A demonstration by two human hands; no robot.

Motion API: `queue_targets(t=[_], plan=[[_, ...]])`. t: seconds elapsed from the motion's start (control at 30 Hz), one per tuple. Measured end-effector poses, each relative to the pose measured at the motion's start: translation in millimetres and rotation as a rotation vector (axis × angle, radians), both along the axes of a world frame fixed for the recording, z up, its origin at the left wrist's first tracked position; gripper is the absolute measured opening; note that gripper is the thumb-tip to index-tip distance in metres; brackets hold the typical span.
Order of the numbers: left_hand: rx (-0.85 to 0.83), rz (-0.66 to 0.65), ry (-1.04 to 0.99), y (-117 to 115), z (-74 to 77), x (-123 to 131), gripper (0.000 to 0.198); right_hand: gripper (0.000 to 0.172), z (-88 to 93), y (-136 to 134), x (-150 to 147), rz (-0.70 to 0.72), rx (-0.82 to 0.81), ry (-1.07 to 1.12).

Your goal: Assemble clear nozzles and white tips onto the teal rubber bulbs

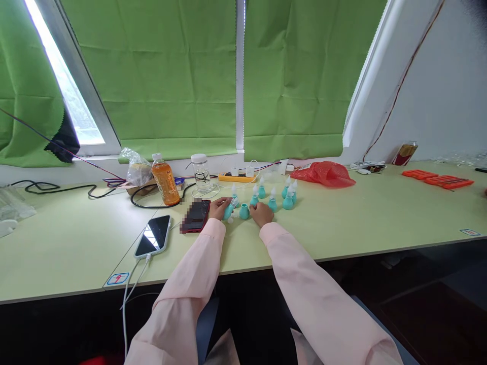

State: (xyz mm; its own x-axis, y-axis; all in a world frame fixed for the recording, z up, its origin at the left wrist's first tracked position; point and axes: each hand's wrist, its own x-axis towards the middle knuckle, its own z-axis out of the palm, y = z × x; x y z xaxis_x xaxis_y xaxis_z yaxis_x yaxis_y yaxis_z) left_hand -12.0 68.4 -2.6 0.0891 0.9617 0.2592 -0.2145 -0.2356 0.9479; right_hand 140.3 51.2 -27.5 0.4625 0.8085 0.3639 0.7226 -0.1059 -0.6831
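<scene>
My left hand [218, 208] is closed around a teal squeeze bulb [229, 211] with a clear nozzle, held tilted low over the table. To its right, an open-topped teal bulb [244, 211] stands upright without a nozzle. Beside that one, my right hand [262, 214] has its fingers curled together; what they hold, if anything, is hidden. Small whitish pieces [230, 220] lie below the held bulb. Around and behind my hands stand several more teal bulbs [288, 202] with pale pointed nozzles, like nasal aspirators.
Left of my hands lie a dark red-edged phone [196, 216] and a white-cased phone [153, 236] on a cable. An orange drink bottle [166, 181], a clear jar [201, 175] and a power strip [238, 178] stand behind. A red plastic bag [325, 174] lies back right.
</scene>
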Motion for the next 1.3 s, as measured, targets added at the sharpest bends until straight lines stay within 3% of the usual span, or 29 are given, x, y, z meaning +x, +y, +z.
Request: queue_targets(t=[0.17, 0.33, 0.53, 0.73, 1.07, 1.3], plan=[[-0.002, 0.012, 0.036, 1, -1.5, 0, 0.045, 0.023, 6.4, -4, -1, 0.051, 0.146, -0.010], [0.026, 0.016, 0.057, 3, -4.1, 0, 0.045, 0.028, 13.6, -15, -9, 0.260, 0.285, -0.041], [0.060, -0.018, 0.092, 3, -4.2, 1, 0.044, 0.025, 13.5, -21, -16, 0.462, 0.315, -0.058], [0.099, -0.064, 0.127, 0, -2.2, 1, 0.040, 0.024, 11.8, -19, -18, 0.514, 0.320, -0.011], [0.171, -0.037, 0.178, -1, 3.7, -3, 0.031, 0.024, 10.3, -21, -22, 0.599, 0.339, 0.109], [0.144, -0.115, 0.285, 0, 1.6, -6, 0.032, 0.023, 10.9, -21, -20, 0.629, 0.333, 0.140]])
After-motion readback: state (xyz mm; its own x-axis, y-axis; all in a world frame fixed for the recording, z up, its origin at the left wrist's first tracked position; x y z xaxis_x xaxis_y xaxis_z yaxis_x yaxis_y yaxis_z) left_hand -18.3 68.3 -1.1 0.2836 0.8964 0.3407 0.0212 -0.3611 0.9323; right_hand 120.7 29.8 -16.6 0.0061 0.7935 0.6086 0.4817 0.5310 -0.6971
